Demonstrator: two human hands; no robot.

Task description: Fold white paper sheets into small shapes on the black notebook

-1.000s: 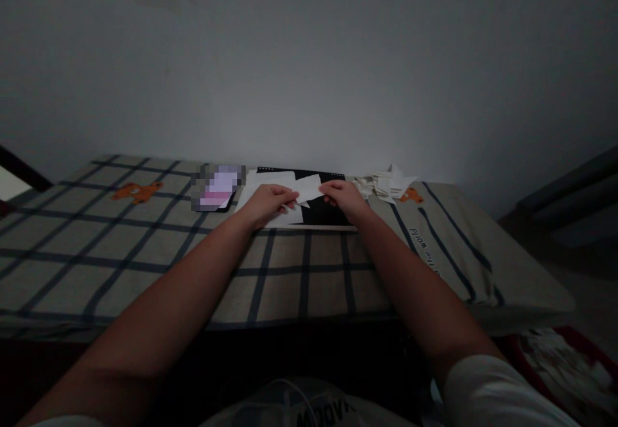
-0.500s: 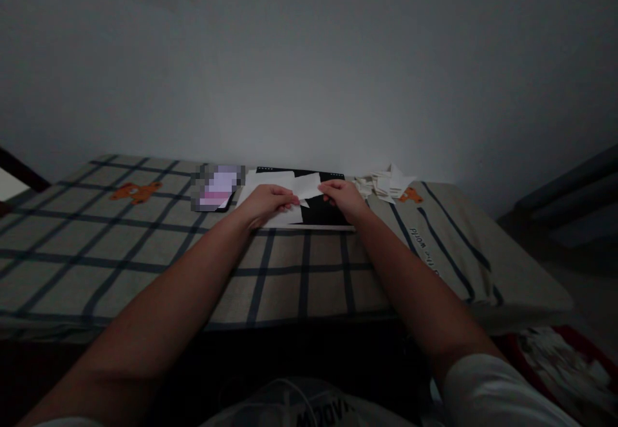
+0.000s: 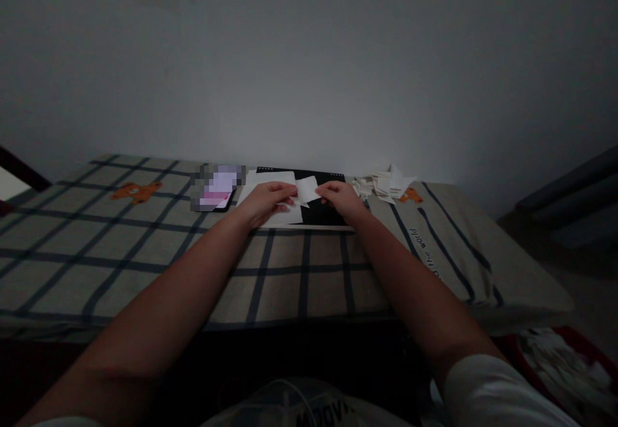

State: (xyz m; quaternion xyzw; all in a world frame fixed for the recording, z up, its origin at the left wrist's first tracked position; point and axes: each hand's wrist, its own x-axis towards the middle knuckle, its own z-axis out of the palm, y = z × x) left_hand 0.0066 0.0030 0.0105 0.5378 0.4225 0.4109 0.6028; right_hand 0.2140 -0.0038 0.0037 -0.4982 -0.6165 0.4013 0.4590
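Observation:
Between my two hands a small white piece of paper (image 3: 308, 189) is held up over a black board (image 3: 329, 211). My left hand (image 3: 270, 201) pinches its left edge between thumb and fingers. On the right edge, the fingertips of my right hand (image 3: 340, 196) are closed. Larger white sheets of paper (image 3: 284, 218) lie on the left part of the board, partly hidden under my left hand. Right of the board sits a loose heap of folded white paper pieces (image 3: 383, 184).
A phone (image 3: 217, 189) with a lit, blurred screen lies left of the board. Everything rests on a checked cloth (image 3: 284, 272) with orange bear prints, against a grey wall (image 3: 309, 79). At lower right, a red container (image 3: 574, 362) holds pale crumpled material.
The paper between my hands has turned and now looks smaller and squarer. My left fingers have shifted slightly up, and my right fingertips have moved slightly left and down.

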